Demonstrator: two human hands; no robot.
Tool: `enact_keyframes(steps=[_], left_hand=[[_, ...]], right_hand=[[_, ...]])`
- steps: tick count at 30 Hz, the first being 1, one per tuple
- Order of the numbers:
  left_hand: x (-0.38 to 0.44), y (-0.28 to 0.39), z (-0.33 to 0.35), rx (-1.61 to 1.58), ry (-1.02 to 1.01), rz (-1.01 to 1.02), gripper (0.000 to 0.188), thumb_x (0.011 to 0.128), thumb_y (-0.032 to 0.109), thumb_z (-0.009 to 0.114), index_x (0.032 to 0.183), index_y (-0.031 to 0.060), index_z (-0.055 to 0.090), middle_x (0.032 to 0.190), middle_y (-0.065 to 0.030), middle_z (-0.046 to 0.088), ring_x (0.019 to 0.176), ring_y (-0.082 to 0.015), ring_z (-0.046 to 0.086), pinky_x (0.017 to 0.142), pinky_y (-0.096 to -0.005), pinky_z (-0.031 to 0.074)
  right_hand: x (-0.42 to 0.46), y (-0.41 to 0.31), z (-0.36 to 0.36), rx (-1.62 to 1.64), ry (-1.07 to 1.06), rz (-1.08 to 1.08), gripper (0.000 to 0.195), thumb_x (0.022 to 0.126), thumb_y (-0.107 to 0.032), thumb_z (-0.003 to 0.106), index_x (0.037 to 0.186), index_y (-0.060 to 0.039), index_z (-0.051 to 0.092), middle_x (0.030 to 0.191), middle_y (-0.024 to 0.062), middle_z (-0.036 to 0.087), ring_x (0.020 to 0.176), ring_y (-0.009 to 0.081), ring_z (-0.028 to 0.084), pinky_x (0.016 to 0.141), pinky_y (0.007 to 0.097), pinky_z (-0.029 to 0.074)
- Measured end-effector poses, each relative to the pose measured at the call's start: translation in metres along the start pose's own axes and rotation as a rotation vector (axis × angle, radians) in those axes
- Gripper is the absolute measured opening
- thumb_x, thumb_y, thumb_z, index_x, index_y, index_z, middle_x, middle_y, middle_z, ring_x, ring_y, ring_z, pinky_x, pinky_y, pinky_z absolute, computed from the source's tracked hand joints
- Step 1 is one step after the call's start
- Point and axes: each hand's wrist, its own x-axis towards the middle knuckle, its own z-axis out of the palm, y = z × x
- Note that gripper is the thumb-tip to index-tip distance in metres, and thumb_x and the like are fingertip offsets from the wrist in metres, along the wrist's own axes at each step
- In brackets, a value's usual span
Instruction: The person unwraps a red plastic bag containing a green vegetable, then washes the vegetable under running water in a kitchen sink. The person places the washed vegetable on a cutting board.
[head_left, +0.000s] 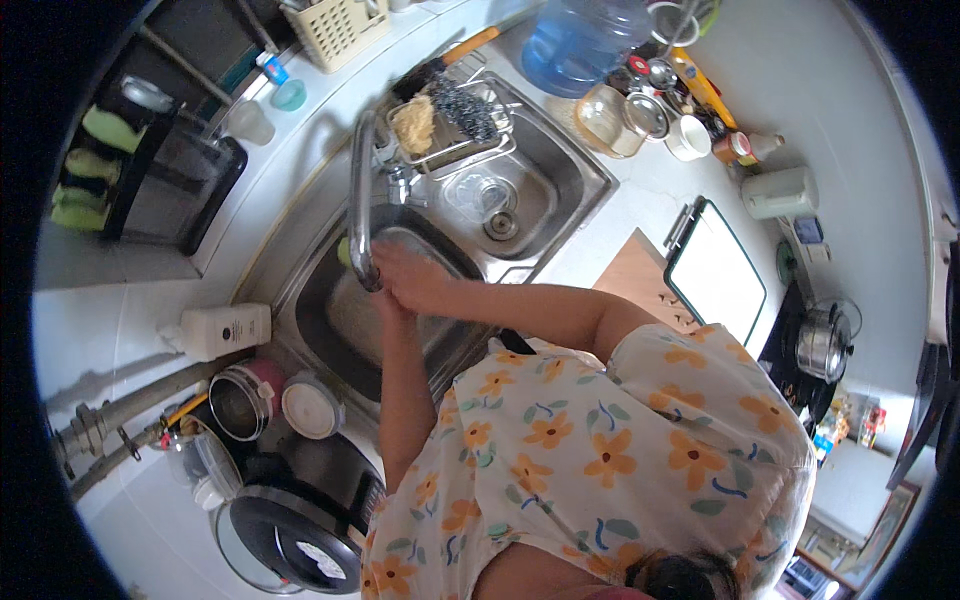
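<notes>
Both hands are together over the larger steel sink basin, under the outlet of a curved chrome faucet. My right hand lies over my left hand, which it partly covers. The spout hides part of the fingers, so whether they hold anything does not show. A small yellow-green thing peeks out behind the spout, mostly hidden. Beside this basin is a smaller steel basin with a clear plastic piece near its drain.
A wire rack with a steel scourer and a tan sponge spans the small basin. Behind stands a blue water jug. A white bottle and a lidded tub flank the left edge. A white cutting board is at right.
</notes>
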Motion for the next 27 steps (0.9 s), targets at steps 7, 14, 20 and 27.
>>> enact_keyframes(steps=[7,14,20,27], left_hand=[[-0.039,0.015,0.046,0.298,0.163,0.016,0.055,0.099,0.048,0.036,0.138,0.0087,0.042,0.133,-0.0095,0.05,0.12,-0.0247,0.049,0.101,-0.0407,0.04],[-0.014,0.023,-0.033,0.001,0.122,0.018,0.055,0.098,0.048,0.04,0.135,0.0079,0.044,0.131,-0.0099,0.051,0.118,-0.0248,0.051,0.101,-0.0405,0.041],[-0.005,0.068,0.012,-0.259,-0.042,-0.013,0.064,0.094,0.059,0.041,0.128,0.005,0.049,0.123,-0.0134,0.056,0.113,-0.0298,0.054,0.099,-0.0457,0.043],[-0.013,0.04,0.037,-0.129,-0.082,-0.231,0.067,0.09,0.06,0.045,0.126,0.0028,0.052,0.119,-0.017,0.06,0.108,-0.0337,0.058,0.096,-0.0476,0.045]], right_hand=[[0.026,-0.04,-0.041,0.111,-0.241,0.463,0.058,0.084,-0.034,0.061,0.137,-0.0156,0.045,0.116,0.0256,0.055,0.109,0.0404,0.057,0.089,0.0466,0.048],[0.032,-0.033,-0.011,0.234,-0.396,0.569,0.076,0.085,-0.065,0.049,0.139,-0.0112,0.043,0.124,0.0212,0.056,0.112,0.0393,0.057,0.094,0.0438,0.047],[0.026,-0.019,0.007,0.526,-0.227,0.418,0.074,0.086,-0.064,0.046,0.141,-0.0157,0.041,0.118,0.0235,0.061,0.112,0.0413,0.057,0.096,0.0437,0.046],[0.005,0.0,-0.004,0.068,-0.334,0.591,0.048,0.093,-0.029,0.045,0.137,-0.0082,0.043,0.124,0.0272,0.052,0.11,0.0461,0.052,0.095,0.0475,0.044]])
